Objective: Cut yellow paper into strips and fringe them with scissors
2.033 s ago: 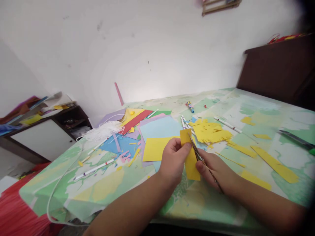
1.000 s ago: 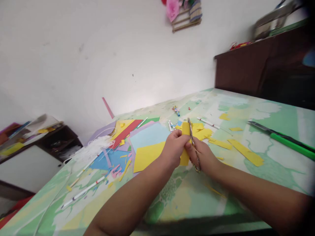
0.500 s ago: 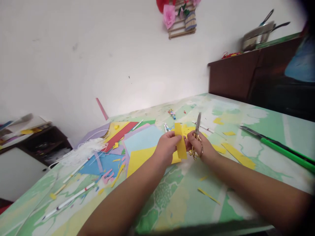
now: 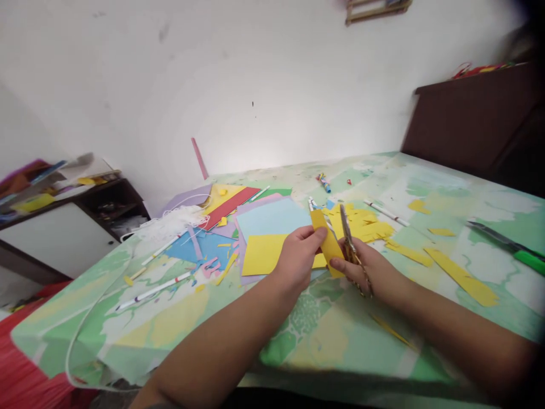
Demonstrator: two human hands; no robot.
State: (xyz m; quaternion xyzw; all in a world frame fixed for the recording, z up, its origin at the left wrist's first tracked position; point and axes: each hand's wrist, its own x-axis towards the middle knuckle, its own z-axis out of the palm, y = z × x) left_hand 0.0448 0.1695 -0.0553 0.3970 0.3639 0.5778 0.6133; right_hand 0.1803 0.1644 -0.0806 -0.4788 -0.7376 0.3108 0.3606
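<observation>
A yellow paper strip is pinched near its middle between the thumb and fingers of my left hand. It slants down to the right. My right hand holds gold-handled scissors with the blades pointing up and away, apparently closed. The right thumb also touches the lower end of the strip. Just beyond both hands lies a pile of cut yellow paper pieces. A yellow paper sheet rests to the left of my left hand, over a light blue sheet.
Red paper, blue paper and white string lie on the left of the patterned tablecloth. Several pens, including a white one, are scattered around. A green-handled cutter and yellow strips lie at right.
The view has turned left and down. The yellow strip has gone from nearly upright to slanted, and my right thumb now presses on its lower end. The scissors stay in my right hand.
</observation>
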